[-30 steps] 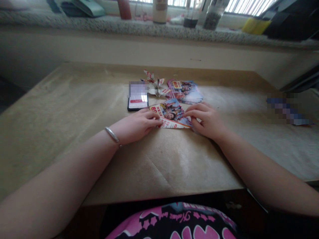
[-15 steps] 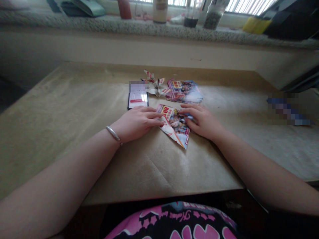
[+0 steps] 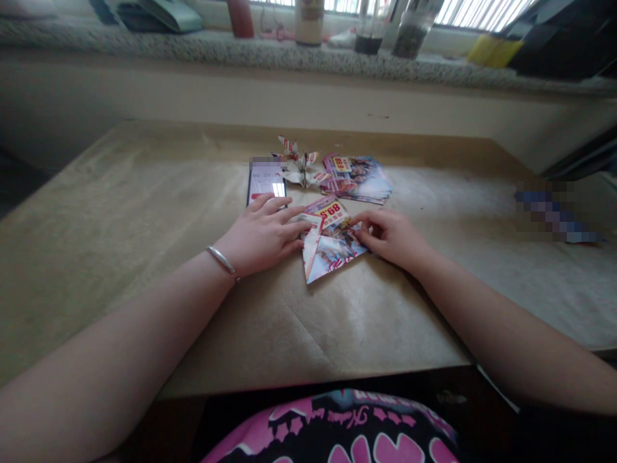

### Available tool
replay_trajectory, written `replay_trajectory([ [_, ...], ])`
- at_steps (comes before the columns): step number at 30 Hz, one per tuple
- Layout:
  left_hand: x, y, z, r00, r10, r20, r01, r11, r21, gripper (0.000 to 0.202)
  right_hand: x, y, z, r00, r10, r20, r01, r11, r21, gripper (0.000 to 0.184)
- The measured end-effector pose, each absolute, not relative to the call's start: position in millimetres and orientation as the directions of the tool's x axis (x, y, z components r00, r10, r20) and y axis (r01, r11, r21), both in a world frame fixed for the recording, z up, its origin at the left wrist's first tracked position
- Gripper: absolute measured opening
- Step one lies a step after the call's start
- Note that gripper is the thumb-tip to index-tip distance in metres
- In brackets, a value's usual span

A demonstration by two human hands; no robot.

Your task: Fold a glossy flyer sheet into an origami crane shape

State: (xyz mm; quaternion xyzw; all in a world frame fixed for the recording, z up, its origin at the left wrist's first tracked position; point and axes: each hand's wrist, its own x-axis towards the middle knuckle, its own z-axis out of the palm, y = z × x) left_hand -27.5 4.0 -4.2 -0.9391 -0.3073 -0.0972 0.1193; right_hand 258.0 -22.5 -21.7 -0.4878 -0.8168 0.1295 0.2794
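A printed paper flyer (image 3: 337,247) with bright colours lies on the table in front of me, one flap folded over along its left side. My left hand (image 3: 263,235), a silver bangle at its wrist, rests with fingers spread, their tips on that flap. At the flyer's right edge, my right hand (image 3: 393,236) has thumb and forefinger closed on the paper, the other fingers curled in. A phone (image 3: 255,186) with a lit screen lies just beyond my left hand, which covers its near end. Behind the flyer stand folded paper shapes (image 3: 303,173) with pointed tips.
A stack of similar flyers (image 3: 361,177) lies behind my right hand. The pale table (image 3: 202,334) meets a wall below a speckled stone sill (image 3: 202,54) holding jars and a red cylinder (image 3: 240,18). A blurred blue item (image 3: 554,215) lies at the far right.
The flyer has turned, so its folded flap now runs along the left side and its low corner points nearer my left hand. My right fingers have drawn together at its edge.
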Motion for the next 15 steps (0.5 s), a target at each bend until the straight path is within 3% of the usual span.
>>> replay_trajectory([
  [7, -21.1, 0.6, 6.6, 0.837, 0.465, 0.289, 0.507, -0.857, -0.089, 0.035, 256.5, -20.8, -23.1, -0.259, 0.896, 0.362, 0.718, 0.429, -0.548, 0.021],
  [15, -19.3, -2.4, 3.7, 0.883, 0.413, 0.224, 0.434, -0.899, -0.054, 0.038, 252.5, -20.9, -24.8, -0.095, 0.917, 0.387, 0.732, 0.328, -0.597, 0.023],
])
